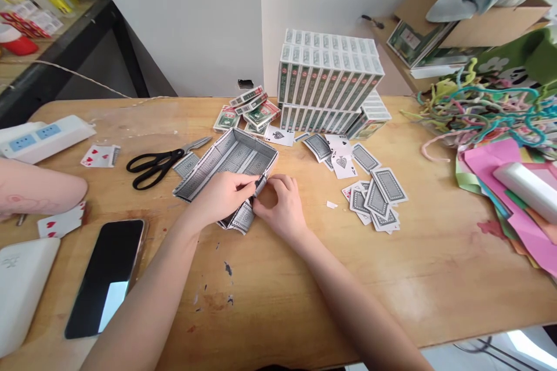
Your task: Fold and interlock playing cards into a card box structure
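Note:
An open tray made of playing cards rests on the wooden table, its patterned grey card backs facing inward. My left hand pinches the tray's near right wall, fingers closed on its edge. At the same corner, my right hand has thumb and fingers closed against the outside of that wall. A folded card flap hangs out below my fingers. Black-handled scissors lie left of the tray, beside a loose card. Scattered loose cards lie to the right, most of them face down.
Stacked card packs stand behind, with several loose boxes beside them. A phone, a power strip and another person's arm are at left. Pipe cleaners and coloured paper lie at right.

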### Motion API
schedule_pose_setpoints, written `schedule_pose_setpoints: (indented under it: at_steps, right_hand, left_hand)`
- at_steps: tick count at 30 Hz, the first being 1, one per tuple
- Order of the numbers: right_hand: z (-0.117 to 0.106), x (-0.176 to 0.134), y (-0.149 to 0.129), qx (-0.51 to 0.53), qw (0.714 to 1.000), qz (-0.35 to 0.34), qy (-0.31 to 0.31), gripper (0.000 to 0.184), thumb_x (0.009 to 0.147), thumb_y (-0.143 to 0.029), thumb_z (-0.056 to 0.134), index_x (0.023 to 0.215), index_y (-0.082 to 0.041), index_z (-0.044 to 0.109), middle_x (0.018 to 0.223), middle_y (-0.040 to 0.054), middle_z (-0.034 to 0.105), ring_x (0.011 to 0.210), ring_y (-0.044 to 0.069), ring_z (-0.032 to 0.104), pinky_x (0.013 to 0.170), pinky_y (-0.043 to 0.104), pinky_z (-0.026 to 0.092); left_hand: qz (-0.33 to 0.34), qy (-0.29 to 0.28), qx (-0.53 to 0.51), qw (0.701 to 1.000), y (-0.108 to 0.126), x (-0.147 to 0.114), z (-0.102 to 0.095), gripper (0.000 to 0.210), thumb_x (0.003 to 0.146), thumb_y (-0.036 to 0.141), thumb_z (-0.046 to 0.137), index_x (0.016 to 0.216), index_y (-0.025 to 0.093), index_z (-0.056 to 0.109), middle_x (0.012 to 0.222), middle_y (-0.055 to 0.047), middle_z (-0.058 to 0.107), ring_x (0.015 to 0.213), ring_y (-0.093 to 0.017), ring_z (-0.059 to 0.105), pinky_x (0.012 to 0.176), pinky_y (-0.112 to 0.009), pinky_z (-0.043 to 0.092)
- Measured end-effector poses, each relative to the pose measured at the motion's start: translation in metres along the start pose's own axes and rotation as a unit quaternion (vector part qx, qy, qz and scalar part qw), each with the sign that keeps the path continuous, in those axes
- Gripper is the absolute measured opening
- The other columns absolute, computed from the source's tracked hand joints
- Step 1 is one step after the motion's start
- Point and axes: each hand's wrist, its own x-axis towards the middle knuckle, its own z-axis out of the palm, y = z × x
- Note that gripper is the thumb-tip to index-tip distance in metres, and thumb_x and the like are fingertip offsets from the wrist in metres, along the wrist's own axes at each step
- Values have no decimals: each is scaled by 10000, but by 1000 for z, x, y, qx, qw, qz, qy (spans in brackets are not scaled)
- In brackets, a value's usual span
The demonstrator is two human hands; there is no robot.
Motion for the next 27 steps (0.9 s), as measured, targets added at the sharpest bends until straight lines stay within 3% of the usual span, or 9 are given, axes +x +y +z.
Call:
schedule_pose_setpoints:
  at_steps: [7, 11, 18, 27]
  right_hand:
    - [1, 6, -1, 3, 1000, 9, -20, 194, 670, -225, 649, 852, -199, 588, 973, 75, 602, 914, 234, 524, 842, 389, 489]
    - [0, 3, 1, -10, 1000, 6, -21, 243, 682, -254, 667, 909, -183, 616, 989, 81, 624, 929, 240, 520, 854, 397, 479]
    - [0, 1, -2, -47, 998, 34, -24, 290, 686, -310, 672, 950, -198, 626, 1010, 77, 658, 970, 279, 507, 834, 448, 446]
    - [4, 4, -4, -66, 997, 33, -36, 257, 690, -264, 631, 934, -188, 602, 1012, 89, 648, 956, 279, 513, 821, 445, 432]
  left_hand:
    - [11, 6, -5, 1000, -3, 0, 1, 383, 875, 347, 446, 1148, 223, 684, 1118, 0, 702, 911, -205, 673, 755, -257, 498]
    - [6, 5, -6, 1000, -3, -1, 1, 393, 877, 364, 446, 1155, 217, 681, 1133, -12, 696, 915, -210, 676, 781, -267, 502]
    - [1, 2, -23, 1000, -8, 2, 0, 405, 879, 391, 450, 1158, 202, 675, 1211, -20, 653, 1083, -210, 630, 929, -271, 459]
    - [11, 0, -16, 1000, -9, 2, -1, 391, 883, 375, 446, 1149, 211, 680, 1172, -3, 676, 987, -206, 662, 842, -261, 490]
